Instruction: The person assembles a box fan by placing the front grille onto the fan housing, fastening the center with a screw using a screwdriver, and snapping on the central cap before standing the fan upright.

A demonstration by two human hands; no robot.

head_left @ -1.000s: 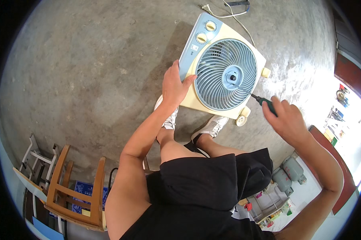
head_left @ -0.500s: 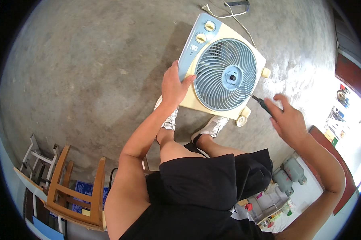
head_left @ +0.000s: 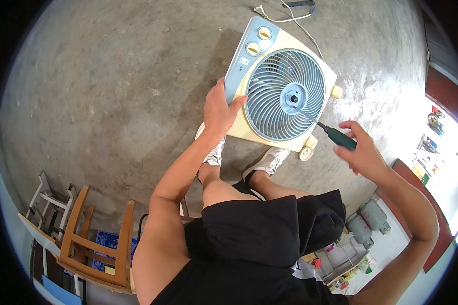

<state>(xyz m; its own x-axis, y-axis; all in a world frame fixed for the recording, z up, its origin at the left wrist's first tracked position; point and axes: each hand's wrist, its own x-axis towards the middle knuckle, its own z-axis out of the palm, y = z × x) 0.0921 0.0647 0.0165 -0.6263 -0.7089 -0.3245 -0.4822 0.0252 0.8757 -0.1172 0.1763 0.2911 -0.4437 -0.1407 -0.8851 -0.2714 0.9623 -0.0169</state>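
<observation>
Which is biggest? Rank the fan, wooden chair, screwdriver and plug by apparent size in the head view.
1. Fan
2. Wooden chair
3. Screwdriver
4. Plug
Apparent size only, not true size.

The left forearm [head_left: 185,160] slants up through the middle of the frame from a bent left elbow [head_left: 164,197]; the left hand [head_left: 220,111] clamps above centre, thumb pointing right. Toward the right edge, the right elbow [head_left: 426,235] bends sharply, and the right hand [head_left: 366,153] is loosely parted, fingers curved.
</observation>
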